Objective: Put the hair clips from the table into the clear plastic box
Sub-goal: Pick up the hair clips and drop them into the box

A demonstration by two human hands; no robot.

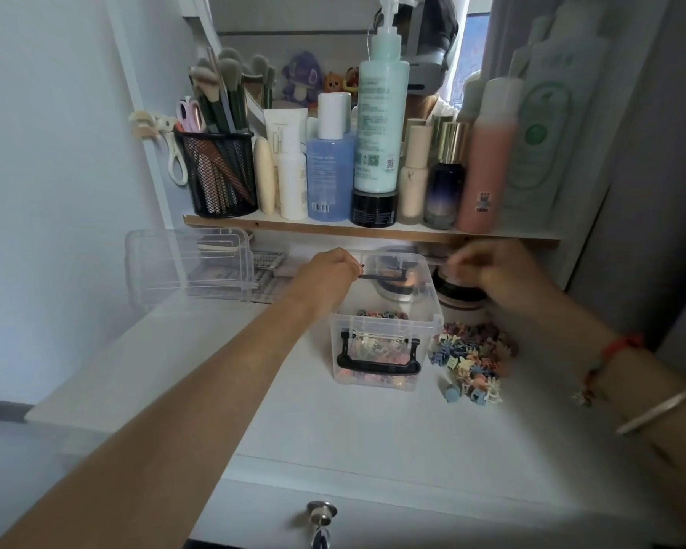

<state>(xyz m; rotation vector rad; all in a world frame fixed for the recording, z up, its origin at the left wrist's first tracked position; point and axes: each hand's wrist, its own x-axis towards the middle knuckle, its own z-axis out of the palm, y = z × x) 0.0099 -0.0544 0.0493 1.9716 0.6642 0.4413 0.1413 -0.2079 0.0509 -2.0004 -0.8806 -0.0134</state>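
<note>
The clear box (389,323), partly filled, stands on the tabletop's (333,422) back half. The hair clips (472,358) lie piled just right of it. The left hand (329,271) grips its far rim. The right hand (492,271) is too blurry to tell. Next, 1 hand likely must pinch more clips.

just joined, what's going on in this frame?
A person is moving small multicoloured plastic hair clips into a clear plastic box with a black handle. Some clips lie inside; a pile sits on the white table right of the box. Both hands are at the box's far rim: the left hand curled, the right hand too blurred to read.
</note>
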